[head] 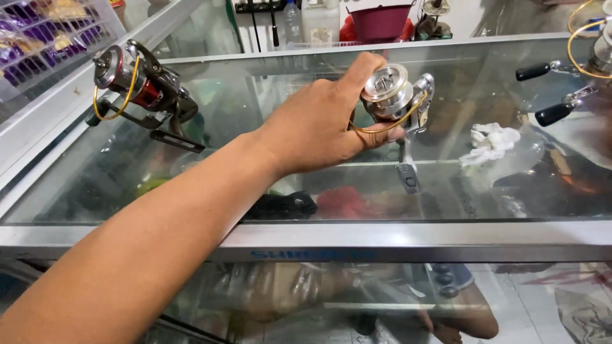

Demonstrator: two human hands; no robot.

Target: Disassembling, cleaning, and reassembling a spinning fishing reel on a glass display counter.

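Observation:
My left hand (pixel 319 124) reaches over a glass display counter (pixel 414 239) and grips a silver fishing reel (pixel 396 94) with a gold bail wire. The thumb lies over the top of the spool and the fingers curl beneath it. The reel's foot (pixel 408 175) hangs down toward the glass. A second fishing reel (pixel 137 83), red and dark with a gold bail wire, rests on the glass to the left, apart from my hand. My right hand is not in view.
A crumpled white cloth (pixel 491 141) lies on the glass to the right. Two black-knobbed handles (pixel 553 114) and part of another reel (pixel 596 54) sit at the right edge. A wire basket of purple packets (pixel 38 32) stands at the far left, a maroon bowl (pixel 379 22) behind.

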